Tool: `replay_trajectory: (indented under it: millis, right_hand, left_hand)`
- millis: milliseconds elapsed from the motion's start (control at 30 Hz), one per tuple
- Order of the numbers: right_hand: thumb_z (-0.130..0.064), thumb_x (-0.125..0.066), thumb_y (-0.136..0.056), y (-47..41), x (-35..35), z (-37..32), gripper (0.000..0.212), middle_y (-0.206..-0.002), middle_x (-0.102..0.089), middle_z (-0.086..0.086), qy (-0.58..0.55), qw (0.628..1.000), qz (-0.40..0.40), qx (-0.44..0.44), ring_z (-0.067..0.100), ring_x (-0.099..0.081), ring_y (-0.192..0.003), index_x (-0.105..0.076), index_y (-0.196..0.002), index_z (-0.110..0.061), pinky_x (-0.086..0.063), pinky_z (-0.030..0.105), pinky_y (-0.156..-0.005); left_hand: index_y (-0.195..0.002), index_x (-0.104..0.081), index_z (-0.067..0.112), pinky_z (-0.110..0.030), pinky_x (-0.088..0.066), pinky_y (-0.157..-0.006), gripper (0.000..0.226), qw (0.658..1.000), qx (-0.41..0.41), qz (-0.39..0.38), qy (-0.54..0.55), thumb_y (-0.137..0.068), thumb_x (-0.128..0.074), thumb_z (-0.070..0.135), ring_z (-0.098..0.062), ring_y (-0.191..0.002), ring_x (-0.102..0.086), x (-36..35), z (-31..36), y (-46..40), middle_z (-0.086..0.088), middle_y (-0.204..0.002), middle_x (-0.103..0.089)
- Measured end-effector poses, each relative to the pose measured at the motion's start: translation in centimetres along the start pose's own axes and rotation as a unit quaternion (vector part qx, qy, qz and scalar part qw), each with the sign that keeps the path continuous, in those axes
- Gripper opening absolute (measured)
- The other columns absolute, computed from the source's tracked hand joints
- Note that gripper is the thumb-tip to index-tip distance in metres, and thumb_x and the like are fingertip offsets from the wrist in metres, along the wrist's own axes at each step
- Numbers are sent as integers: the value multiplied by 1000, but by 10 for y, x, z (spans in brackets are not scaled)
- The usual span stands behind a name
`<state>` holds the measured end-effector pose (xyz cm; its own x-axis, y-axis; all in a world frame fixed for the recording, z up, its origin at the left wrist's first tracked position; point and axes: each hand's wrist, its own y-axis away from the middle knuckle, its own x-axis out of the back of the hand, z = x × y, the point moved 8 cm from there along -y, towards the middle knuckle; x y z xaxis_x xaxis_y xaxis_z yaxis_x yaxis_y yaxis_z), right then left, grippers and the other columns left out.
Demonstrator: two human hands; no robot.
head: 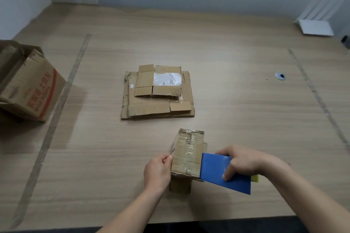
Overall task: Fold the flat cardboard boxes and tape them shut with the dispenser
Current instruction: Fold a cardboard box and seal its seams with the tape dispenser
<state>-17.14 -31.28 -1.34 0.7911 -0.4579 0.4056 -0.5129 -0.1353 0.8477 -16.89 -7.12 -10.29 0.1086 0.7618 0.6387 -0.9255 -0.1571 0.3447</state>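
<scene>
Head view: taping a small folded box near the front edge of the counter.

The small box (186,154) stands on the counter (246,100), already folded, with clear tape running over its top. The left hand (158,170) pinches what looks like the tape end against the left side of the box. The right hand (244,162) is curled around the blue tape dispenser (225,173), whose front edge touches the right side of the box. I judge the step to be closing this box with tape; the next move probably needs the tape cut and pressed down flat. A stack of flat cardboard boxes (158,94) lies farther back, well apart. A bigger open carton (28,85) is at the far left.
</scene>
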Motion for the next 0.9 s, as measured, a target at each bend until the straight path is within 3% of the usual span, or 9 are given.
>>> replay_trajectory:
  millis: [133,200,267,300,433,533,633,767,900]
  right_hand:
    - [-24,-80,-79,-1,-2,2,46,-109,-67,-3,-10,1000,-1,2,16,-65,-98,-64,-122,-30,-52,25,-74]
    - [-25,-80,-79,-2,-2,2,47,-110,-67,-3,-13,1000,-3,4,15,-66,-98,-64,-123,-30,-54,26,-75]
    - [-24,-80,-77,-3,-2,2,46,-108,-70,-3,-12,1000,-1,4,16,-67,-97,-66,-120,-30,-54,27,-75]
    - [-23,-80,-76,-3,-1,1,44,-106,-71,-2,-10,1000,1,5,17,-68,-96,-67,-117,-29,-55,27,-74]
    - [-24,-81,-78,-6,0,-2,45,-107,-70,-2,8,1000,5,-6,16,-67,-97,-66,-121,-26,-57,28,-79]
    - [-26,-82,-78,-10,0,-6,46,-108,-69,-2,20,1000,3,-20,16,-67,-97,-66,-121,-25,-58,29,-81]
    - [-27,-82,-76,-9,1,-9,44,-108,-70,-1,32,999,2,-30,17,-68,-97,-66,-117,-24,-59,30,-79]
    - [-26,-83,-73,-19,4,-16,43,-107,-72,1,44,998,22,-45,19,-68,-94,-69,-113,-20,-59,33,-80]
    - [-21,-84,-70,-35,-17,-15,38,-97,-73,5,25,996,64,-59,23,-72,-88,-68,-103,-13,-63,36,-76]
  left_hand:
    - [-141,-44,5,-34,-41,-98,52,997,59,18,-50,-93,-56,21,-35,-121,-55,11,-16,-4,-19,-128,-62]
    - [-147,-36,4,-32,-25,-113,59,992,-96,66,-48,-91,-49,14,-35,-137,-42,25,17,5,-21,-147,-45]
    - [-153,-26,13,-35,-8,-122,68,932,-337,17,-130,-90,-46,31,-31,-150,-16,7,61,37,-14,-162,-20]
    - [-156,-17,16,-40,0,-123,77,897,-398,-39,-191,-90,-44,45,-29,-153,0,-10,71,52,-10,-166,-4]
    - [-151,22,17,-50,16,-117,95,831,-380,-139,-383,-92,-34,67,-31,-140,40,-46,66,50,-9,-156,38]
    - [-152,8,11,-55,-1,-119,82,839,-374,-114,-379,-92,-23,57,-36,-147,26,-52,55,38,-15,-162,14]
    - [-151,-17,6,-56,-22,-113,75,840,-389,-109,-363,-89,-43,38,-42,-149,-9,-59,54,40,-20,-159,-22]
    - [-150,-22,2,-58,-21,-114,65,846,-395,-73,-351,-86,-25,15,-44,-147,-14,-50,62,41,-23,-159,-21]
    - [-139,-51,0,-58,-41,-105,62,843,-379,-103,-367,-81,-33,16,-43,-137,-40,-54,62,39,-21,-148,-45]
